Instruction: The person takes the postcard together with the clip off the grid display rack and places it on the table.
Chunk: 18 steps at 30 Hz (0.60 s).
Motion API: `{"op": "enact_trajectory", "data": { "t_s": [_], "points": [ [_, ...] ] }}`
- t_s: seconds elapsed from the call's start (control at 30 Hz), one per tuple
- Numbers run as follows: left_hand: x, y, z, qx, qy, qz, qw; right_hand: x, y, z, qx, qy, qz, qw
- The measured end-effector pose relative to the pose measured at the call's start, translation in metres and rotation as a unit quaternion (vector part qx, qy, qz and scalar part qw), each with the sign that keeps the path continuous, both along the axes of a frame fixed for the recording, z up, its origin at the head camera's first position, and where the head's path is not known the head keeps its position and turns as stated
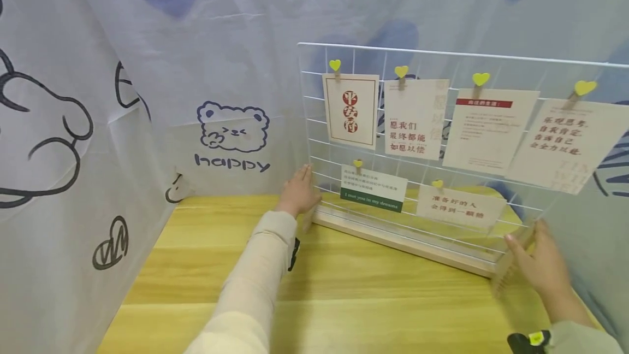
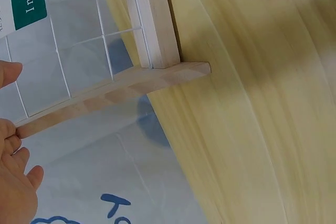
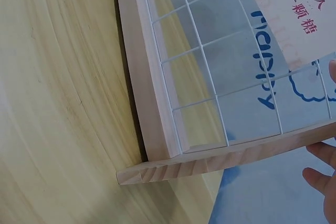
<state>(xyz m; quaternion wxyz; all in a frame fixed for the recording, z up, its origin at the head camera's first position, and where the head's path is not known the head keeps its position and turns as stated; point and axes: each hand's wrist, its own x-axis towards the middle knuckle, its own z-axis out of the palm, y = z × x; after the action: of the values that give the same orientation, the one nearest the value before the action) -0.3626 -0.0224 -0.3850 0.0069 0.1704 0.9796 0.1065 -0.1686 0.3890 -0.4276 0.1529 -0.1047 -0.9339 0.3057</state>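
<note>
A white wire grid rack [image 1: 403,242] with a pale wooden base bar stands at an angle on the table. My left hand [image 1: 298,193] grips its left wooden end piece [image 2: 121,88], thumb on one side and fingers on the other. At the opposite end, my right hand [image 1: 545,261] holds the right end piece [image 3: 231,158] between thumb and fingers. Yellow heart clips [image 1: 481,78] hang several printed cards on the wires. Among them are a red-bordered card [image 1: 350,138] above and a card with a green strip [image 1: 373,197] below.
Under the rack lies a yellow wood-grain table [image 1: 344,310]. Pale cloth [image 1: 255,59] with blue shapes and a "happy" bear drawing [image 1: 233,129] hangs behind it, and more cloth [image 1: 39,266] borders the left side.
</note>
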Motion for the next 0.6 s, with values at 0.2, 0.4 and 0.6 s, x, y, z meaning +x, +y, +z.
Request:
{"op": "enact_trajectory", "data": {
  "t_s": [0.2, 0.4, 0.6],
  "points": [
    [-0.0013, -0.0010, -0.0007, 0.008, 0.000, -0.003, 1.0000, 0.0007, -0.0019, 0.0005, -0.004, -0.002, 0.000, 1.0000],
    [-0.0018, -0.0013, -0.0023, 0.001, 0.004, -0.011, 0.9999, 0.0024, -0.0025, 0.0009, -0.004, -0.013, -0.005, 0.9999],
    [-0.0014, -0.0047, -0.0025, 0.000, 0.022, -0.025, 0.9995, 0.0004, -0.0015, 0.0025, -0.002, 0.003, 0.002, 1.0000]
  ]
}}
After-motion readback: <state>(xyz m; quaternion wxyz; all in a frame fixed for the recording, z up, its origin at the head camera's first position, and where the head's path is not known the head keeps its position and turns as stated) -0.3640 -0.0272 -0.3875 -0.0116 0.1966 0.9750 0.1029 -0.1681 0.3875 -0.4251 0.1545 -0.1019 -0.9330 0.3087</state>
